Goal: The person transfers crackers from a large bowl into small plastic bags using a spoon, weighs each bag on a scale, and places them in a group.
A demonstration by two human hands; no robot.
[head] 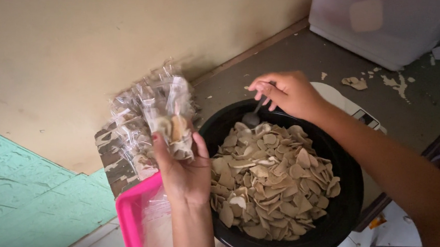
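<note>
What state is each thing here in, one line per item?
Left hand: raised, fingers closed on small clear bag.
Small clear bag: partly filled with chips.
Right hand: gripping spoon.
Spoon: bowl end resting on chips.
Black bowl: heaped with chips.
Pink tray: holding clear plastic.

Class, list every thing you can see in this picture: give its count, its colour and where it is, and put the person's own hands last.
black bowl: one, black, centre right on the table.
chips: a heap, too many to count, beige, inside the black bowl.
spoon: one, metal grey, at the bowl's far edge.
small clear bag: one, clear, partly filled with chips, held up left of the bowl.
pink tray: one, pink, bottom left, beside the bowl.
white container: one, white, top right.
table: one, grey with chipped paint.
wall: cream above, green lower left.
left hand: holds the small clear bag.
right hand: holds the spoon over the bowl.
</note>
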